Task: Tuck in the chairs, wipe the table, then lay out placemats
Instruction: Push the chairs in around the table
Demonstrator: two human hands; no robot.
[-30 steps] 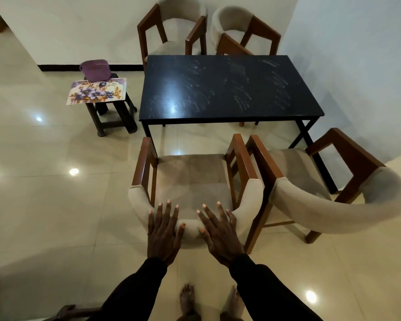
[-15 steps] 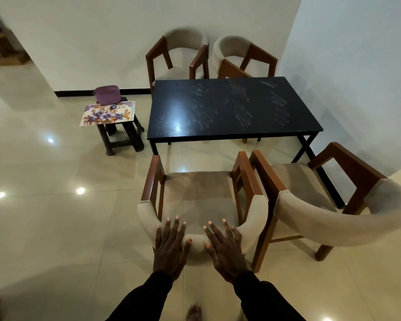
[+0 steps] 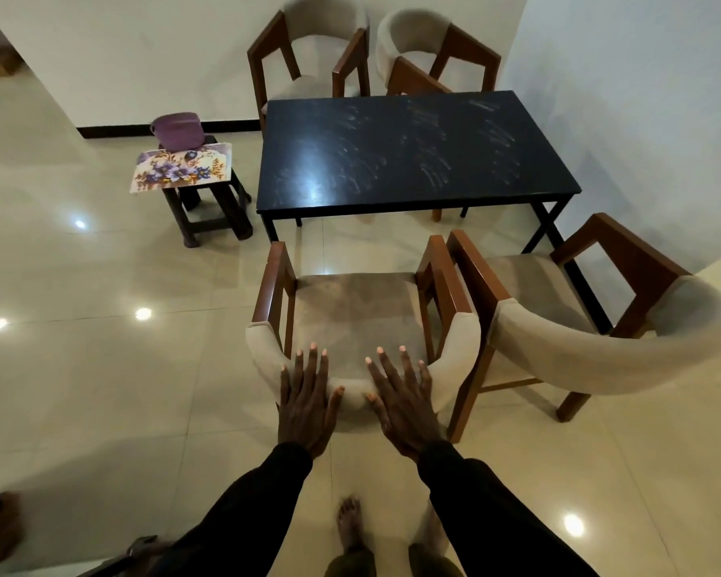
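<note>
Both hands were on the near chair (image 3: 350, 310), which stood just short of the table's (image 3: 413, 160) near long edge, toward its left end, with a strip of floor (image 3: 101, 368) showing between seat and table, so not tucked under. The left hand (image 3: 304, 403) lay flat on that chair's padded curved back, fingers straight and slightly spread, thumb out to the side. The right hand (image 3: 404, 403) lay beside it the same way, palm down and fingers fanned. Neither gripped or pinched anything. A second chair (image 3: 592, 356) sat on the same side of the table, toward its right end and turned at an angle. Its wooden arm was just beside the near chair's arm; whether they touched I could not tell. Beyond the table's far long edge stood two more chairs side by side, the left far chair (image 3: 309, 47) and the right far chair (image 3: 433, 43), the latter skewed. The dark tabletop was streaked with pale smears. Off the table's left end stood a dark stool (image 3: 209, 210) carrying a floral placemat (image 3: 180, 172) that overhung its top, with a purple bundle (image 3: 178, 129) at the placemat's far edge; cloth or pouch, I could not tell. A bare foot (image 3: 350, 522) was planted on the floor behind the near chair, on the side away from the table.
</note>
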